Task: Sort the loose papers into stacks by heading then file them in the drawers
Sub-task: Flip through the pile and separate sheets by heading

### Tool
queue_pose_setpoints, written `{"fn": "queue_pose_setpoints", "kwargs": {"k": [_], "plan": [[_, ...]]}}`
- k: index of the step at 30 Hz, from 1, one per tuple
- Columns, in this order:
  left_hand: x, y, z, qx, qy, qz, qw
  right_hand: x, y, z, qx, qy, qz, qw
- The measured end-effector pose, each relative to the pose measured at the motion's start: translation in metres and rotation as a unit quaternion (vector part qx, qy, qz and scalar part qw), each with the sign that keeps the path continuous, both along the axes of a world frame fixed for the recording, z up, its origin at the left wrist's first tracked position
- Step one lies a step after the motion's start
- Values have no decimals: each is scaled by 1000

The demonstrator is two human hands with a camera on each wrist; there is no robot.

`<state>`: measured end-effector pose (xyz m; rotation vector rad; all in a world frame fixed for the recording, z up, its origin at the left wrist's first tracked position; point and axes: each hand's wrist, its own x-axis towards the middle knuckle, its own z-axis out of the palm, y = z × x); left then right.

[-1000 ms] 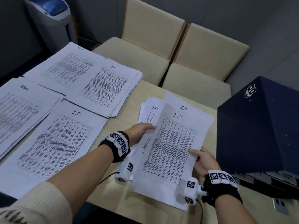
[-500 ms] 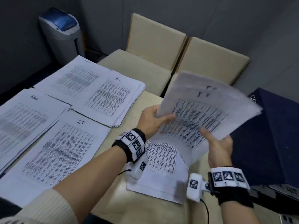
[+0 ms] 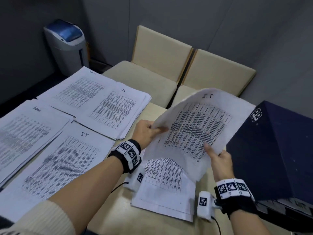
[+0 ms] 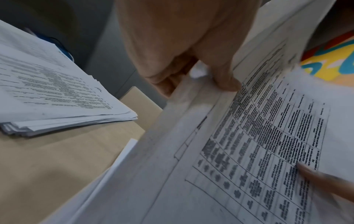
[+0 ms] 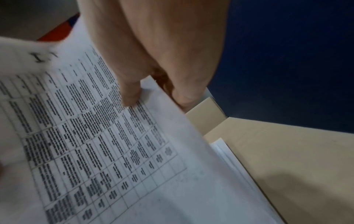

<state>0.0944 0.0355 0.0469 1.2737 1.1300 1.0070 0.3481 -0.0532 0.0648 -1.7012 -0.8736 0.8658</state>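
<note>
the i.t sheets (image 3: 194, 129) have been lifted off the loose pile (image 3: 162, 189), pinched by the left hand (image 3: 145, 133) and right hand (image 3: 218, 160); the i.t stack (image 3: 64, 160) is judged their destination.

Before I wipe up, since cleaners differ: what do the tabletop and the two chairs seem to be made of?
Tabletop: pale wood-look laminate, probably; smooth, matte, faint grain.
Chairs: cream padded upholstery, maybe faux leather; soft rounded edges, smooth surface with no visible weave.
</note>
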Motion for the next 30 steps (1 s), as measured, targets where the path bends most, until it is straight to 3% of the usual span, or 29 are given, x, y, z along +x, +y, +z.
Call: {"fn": "queue_pose_setpoints", "kwargs": {"k": [6,10,14,18,22,26,30], "plan": [[2,3,15,-29,-3,26,999,10,-9,-4,4,3,-24,1000],[1,12,-5,-39,-18,5,999,20,-25,-16,0,112,-49,993],[3,1,7,-35,-45,-56,997,26,-31,-16,8,230,-22,973],[9,-11,20,-82,-61,-107,989,23,-26,-13,1,282,9,959],[12,-15,23,-111,-63,-109,986,16,-24,-11,-29,284,14,958],[16,-10,22,-97,7,-98,990,8,-17,-7,8,237,14,971],[16,-9,24,0,12,-95,995,-2,-7,8,67,168,-14,983]]}}
